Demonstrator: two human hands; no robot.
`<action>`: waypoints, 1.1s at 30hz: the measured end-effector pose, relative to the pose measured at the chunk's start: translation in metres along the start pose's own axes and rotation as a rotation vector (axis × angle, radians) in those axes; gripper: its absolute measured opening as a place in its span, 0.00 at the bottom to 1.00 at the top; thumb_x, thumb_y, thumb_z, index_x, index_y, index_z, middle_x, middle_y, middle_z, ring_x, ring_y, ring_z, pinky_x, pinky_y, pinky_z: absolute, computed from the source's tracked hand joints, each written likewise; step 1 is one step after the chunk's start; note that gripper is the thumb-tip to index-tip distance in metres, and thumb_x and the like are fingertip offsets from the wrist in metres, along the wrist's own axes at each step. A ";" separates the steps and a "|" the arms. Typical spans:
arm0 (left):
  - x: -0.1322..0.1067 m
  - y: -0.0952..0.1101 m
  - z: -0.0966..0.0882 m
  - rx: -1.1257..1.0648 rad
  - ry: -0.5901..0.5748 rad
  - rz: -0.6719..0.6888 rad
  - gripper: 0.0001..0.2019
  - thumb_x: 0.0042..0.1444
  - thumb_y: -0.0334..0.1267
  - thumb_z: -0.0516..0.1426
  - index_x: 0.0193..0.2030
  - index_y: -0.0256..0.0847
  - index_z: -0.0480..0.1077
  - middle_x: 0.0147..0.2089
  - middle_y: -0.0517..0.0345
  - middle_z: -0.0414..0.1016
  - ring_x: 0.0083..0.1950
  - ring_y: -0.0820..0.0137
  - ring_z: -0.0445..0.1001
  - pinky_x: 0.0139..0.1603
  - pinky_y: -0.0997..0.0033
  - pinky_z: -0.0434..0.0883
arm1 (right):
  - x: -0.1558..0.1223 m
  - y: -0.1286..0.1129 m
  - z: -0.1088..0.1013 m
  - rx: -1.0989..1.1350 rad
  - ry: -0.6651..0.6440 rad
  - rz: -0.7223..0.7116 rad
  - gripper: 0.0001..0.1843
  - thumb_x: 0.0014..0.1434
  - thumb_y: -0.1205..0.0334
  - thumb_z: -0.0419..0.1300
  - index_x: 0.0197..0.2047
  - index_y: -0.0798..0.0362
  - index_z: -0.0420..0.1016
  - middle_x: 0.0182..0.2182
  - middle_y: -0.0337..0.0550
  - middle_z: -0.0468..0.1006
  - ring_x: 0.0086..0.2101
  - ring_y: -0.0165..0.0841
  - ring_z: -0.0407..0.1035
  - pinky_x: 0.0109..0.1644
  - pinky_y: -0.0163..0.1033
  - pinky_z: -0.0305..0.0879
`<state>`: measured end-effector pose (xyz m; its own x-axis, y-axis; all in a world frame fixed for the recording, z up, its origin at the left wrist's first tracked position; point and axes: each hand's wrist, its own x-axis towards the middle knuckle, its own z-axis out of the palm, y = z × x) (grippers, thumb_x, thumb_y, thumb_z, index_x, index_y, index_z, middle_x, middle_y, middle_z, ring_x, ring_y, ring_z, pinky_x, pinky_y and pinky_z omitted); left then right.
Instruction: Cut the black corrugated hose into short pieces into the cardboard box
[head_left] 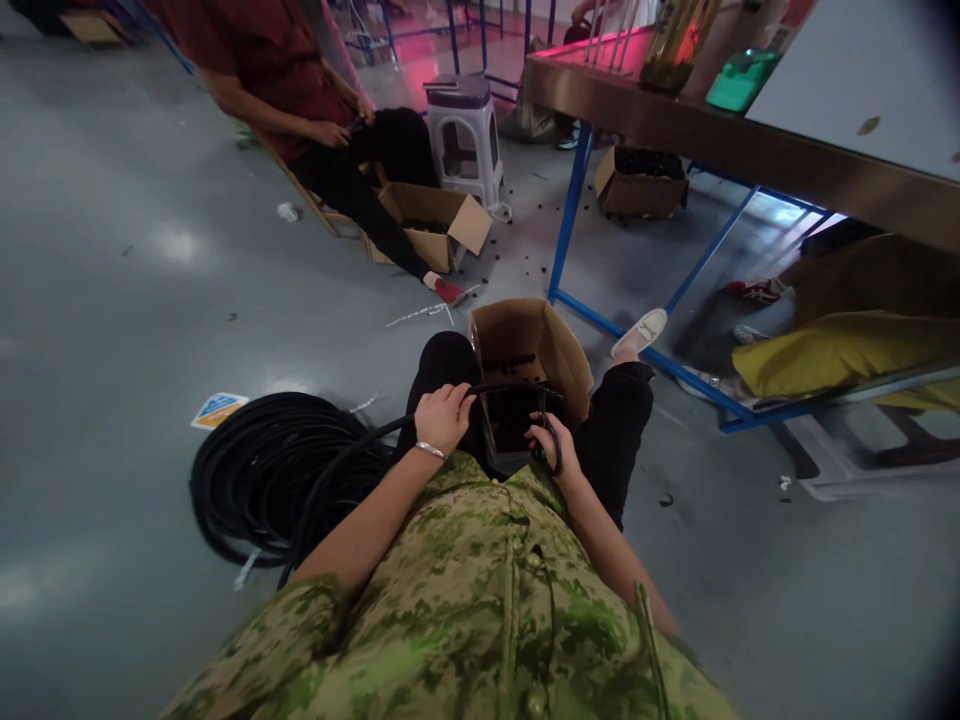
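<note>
Left hand (442, 415) was closed round hose (358, 441) running from coil (255, 470) on floor, right hand (561, 466) curled on dark looped tool (553, 437) above box (562, 345) between knees; hose likely wanted holding taut, over box

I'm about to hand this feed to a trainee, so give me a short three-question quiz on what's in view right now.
1. True or false: the left hand has its fingers closed on the black hose that leads from the coil on the floor.
2. Multiple choice: the open cardboard box nearest the wearer stands A) on top of the coil, B) between the wearer's knees, C) behind the wearer.
3. Fill in: the bracelet sits on the wearer's ___ wrist.

Key: 1 true; 2 B; 3 left.
</note>
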<state>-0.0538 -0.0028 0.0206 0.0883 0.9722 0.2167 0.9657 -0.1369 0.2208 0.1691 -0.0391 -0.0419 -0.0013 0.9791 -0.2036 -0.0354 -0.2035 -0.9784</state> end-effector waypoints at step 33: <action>0.015 0.044 0.005 -0.063 -0.256 0.002 0.17 0.67 0.46 0.46 0.54 0.46 0.70 0.46 0.54 0.78 0.38 0.67 0.76 0.34 0.70 0.63 | -0.002 0.009 0.006 -0.292 -0.077 -0.143 0.17 0.55 0.55 0.58 0.47 0.53 0.74 0.26 0.39 0.75 0.27 0.32 0.70 0.31 0.34 0.66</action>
<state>-0.0084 0.0061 0.0292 0.1571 0.9872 -0.0285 0.9491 -0.1429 0.2808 0.1632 -0.0426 -0.0506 -0.0927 0.9932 -0.0711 0.2474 -0.0462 -0.9678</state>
